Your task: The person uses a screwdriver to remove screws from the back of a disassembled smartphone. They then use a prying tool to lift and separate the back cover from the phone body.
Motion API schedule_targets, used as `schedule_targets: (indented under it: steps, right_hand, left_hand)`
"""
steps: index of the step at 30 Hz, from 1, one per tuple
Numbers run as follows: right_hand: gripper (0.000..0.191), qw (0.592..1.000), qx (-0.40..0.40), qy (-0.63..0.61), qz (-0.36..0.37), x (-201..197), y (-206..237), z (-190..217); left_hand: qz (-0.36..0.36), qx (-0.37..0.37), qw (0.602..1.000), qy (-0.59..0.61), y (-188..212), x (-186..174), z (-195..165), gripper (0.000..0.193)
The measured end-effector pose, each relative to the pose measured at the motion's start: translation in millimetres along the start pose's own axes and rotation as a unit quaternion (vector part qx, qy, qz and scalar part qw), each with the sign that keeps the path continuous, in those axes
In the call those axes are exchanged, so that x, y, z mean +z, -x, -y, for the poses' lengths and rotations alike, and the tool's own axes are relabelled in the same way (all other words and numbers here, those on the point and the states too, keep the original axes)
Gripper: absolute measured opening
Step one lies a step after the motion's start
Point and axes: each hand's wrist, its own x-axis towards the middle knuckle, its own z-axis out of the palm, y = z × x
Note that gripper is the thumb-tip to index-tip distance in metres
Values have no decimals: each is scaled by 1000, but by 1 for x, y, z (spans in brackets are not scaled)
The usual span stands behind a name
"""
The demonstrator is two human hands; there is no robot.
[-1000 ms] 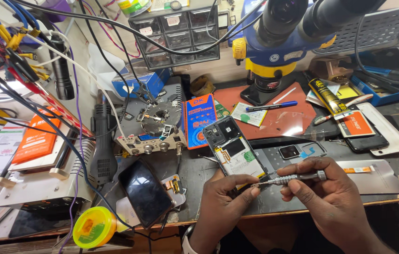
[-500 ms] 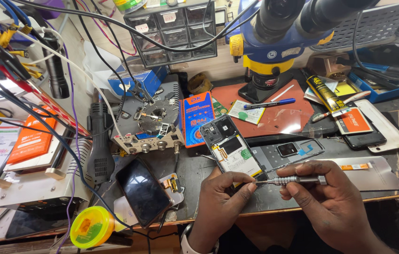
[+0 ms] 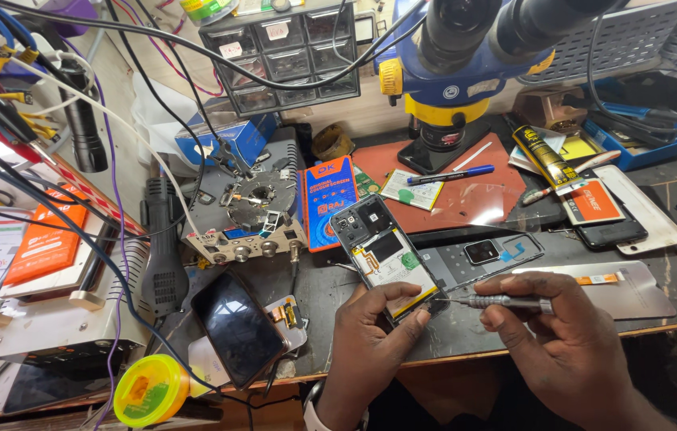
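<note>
Head view: your left hand [image 3: 370, 339] pins the opened phone [image 3: 386, 255]; your right hand [image 3: 562, 335] grips the screwdriver [image 3: 498, 302], tip at nine o'clock — keep it square.

Microscope [image 3: 466, 72], cables [image 3: 115, 120] perhaps crowd above.

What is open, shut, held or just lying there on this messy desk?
Opened phone: back off, insides showing, steadied by the left hand.
Screwdriver: held in the right hand, tip at the phone's lower edge.
Back cover: off, lying flat.
Black screen: dark, lying loose.
Blue pen: capped, lying on the red mat.
Glue tube: lying down.
</note>
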Motion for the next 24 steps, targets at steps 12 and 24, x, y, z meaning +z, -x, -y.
schedule_targets:
  steps: [12, 24]
  right_hand:
    - [36, 983, -43, 179, -2, -1, -1, -10]
    - [51, 937, -125, 323, 49, -6, -19, 0]
  left_hand:
    - [-8, 6, 999, -37, 4, 8, -4, 28]
    - [-27, 52, 998, -33, 8, 15, -9, 30]
